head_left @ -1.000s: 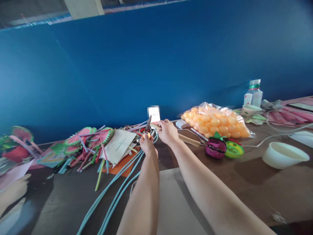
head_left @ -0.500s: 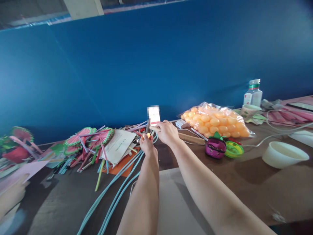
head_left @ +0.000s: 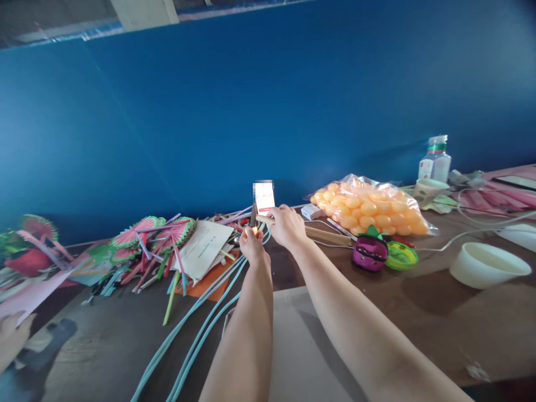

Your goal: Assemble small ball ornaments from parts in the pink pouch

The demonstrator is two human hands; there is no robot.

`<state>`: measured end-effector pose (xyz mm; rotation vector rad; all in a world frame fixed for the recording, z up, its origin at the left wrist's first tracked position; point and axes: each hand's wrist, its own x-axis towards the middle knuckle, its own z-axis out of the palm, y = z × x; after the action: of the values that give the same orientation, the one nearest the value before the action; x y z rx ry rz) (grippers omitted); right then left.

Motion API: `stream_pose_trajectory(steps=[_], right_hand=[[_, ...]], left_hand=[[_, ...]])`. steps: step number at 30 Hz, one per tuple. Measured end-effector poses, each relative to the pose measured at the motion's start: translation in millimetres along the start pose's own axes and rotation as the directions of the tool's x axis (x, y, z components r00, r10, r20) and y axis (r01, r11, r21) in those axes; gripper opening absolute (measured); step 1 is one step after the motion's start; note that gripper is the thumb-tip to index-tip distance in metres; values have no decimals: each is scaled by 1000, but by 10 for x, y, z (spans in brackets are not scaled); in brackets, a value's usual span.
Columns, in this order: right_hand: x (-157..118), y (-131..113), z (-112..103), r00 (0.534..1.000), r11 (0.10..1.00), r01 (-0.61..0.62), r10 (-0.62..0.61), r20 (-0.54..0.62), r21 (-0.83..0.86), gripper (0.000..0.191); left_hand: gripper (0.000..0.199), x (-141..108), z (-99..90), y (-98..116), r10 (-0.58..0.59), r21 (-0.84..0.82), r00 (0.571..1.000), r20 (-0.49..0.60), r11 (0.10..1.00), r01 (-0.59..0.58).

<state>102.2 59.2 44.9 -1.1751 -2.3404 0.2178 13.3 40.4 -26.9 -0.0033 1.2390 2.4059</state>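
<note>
L hand (head_left: 252, 245) is curling around a small lighter (head_left: 254, 230), thumb on top; a tiny flame is glowing at its tip. R hand (head_left: 287, 226) is gripping the wooden handle of a tool (head_left: 326, 235), fingers wrapped shut on it, w/ the dark metal blade pointing up and its tip sitting right over the flame. Handle is running out to the right, low over the table (head_left: 439, 312). Both hands are working close together near the table's far edge, just in front of a small white card (head_left: 264, 199) standing against the blue wall (head_left: 268, 100).

Left of the hands: a pile of coloured paper strips and folded paper fans (head_left: 167, 234), plus a white sheet (head_left: 203, 248). Light-blue tubes (head_left: 196, 335) are trailing from the hands toward the cam. Right of the tool: a clear bag of orange balls (head_left: 368, 209), a purple toy (head_left: 369, 252) touching a green-yellow disc (head_left: 401, 255), a white bowl (head_left: 488, 265) further right, a clear bottle (head_left: 435, 159) at the back. Another person's hand (head_left: 10, 340) is showing at the lower-left edge, well apart; can't tell what it's doing.
</note>
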Motion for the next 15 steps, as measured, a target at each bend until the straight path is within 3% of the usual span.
stream_pose_trajectory(steps=[5,10,15], right_hand=[[0,9,7,1000,1000,-6,6,-29,4,24],[12,34,10,999,1000,-22,22,34,-7,19],[8,22,-8,1000,1000,-16,16,-6,-12,22]], left_hand=[[18,13,-8,-11,19,15,1000,11,1000,-19],[16,13,-25,-13,-10,13,1000,15,1000,10],[17,12,-13,-11,14,22,1000,4,1000,-14]])
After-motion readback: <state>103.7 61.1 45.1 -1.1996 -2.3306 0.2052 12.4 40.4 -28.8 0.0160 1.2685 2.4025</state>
